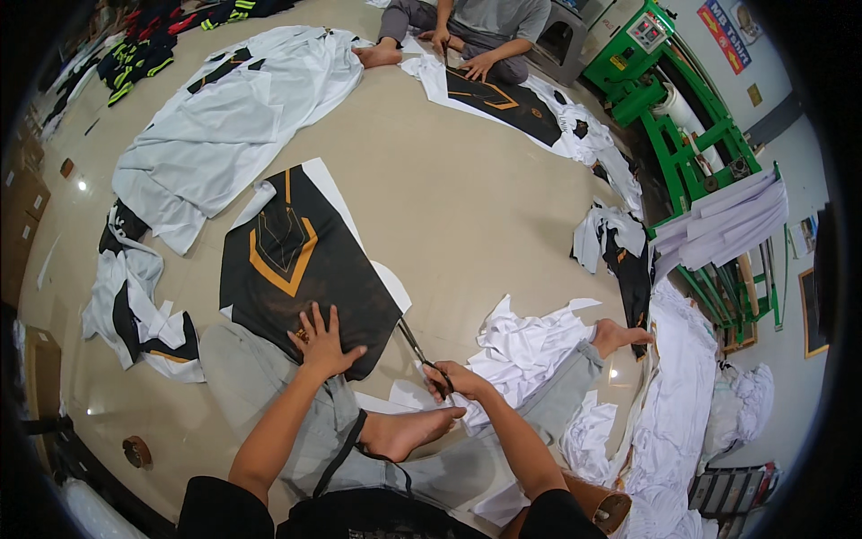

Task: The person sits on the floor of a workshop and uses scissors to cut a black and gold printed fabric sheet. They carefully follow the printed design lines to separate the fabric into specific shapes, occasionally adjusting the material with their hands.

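Note:
A black fabric panel with an orange angular pattern lies over the floor and my bent leg, with white margins along its edges. My left hand rests flat on its near part, fingers spread. In my right hand is a pair of black-handled scissors. Their blades meet the panel's right edge at its near corner. A white strip of cloth curves away just beyond the blade tips. White fabric scraps are heaped on the floor right of the scissors.
Across the floor another person sits cutting a similar black panel. A large white cloth spreads at the far left. Cut pieces lie at left. A green machine and a white fabric pile line the right side.

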`<state>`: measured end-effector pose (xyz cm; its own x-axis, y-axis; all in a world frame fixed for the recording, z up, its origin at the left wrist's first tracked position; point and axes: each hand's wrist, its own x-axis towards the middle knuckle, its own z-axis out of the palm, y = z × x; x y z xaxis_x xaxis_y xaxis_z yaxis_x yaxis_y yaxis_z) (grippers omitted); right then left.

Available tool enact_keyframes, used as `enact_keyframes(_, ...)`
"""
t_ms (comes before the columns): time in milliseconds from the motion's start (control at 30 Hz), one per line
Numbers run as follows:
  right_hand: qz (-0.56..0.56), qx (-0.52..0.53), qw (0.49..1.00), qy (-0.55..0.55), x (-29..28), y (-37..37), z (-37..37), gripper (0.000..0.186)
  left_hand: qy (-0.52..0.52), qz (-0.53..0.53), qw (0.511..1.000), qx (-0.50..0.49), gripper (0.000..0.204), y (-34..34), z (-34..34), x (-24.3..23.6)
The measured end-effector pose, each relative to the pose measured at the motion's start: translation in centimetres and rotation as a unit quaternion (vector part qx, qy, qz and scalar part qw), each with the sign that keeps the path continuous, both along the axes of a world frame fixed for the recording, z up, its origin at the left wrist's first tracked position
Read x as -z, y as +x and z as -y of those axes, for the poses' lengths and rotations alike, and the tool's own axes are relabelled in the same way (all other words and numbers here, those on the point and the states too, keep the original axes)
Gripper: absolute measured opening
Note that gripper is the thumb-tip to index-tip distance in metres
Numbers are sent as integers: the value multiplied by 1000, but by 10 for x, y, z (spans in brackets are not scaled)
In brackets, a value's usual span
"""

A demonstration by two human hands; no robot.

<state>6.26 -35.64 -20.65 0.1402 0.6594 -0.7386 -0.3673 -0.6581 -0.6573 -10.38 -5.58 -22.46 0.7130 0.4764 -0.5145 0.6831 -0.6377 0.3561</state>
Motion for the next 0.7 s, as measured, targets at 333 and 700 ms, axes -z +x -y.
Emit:
enact_keyframes(333,53,12,998,-24,9,0,-12,49,33,-40,998,32,155,0,-9,-15)
enact_keyframes(700,98,24,995,-10,-5,-3,-41,55,29,-77,995,46,155,4,-8,-14)
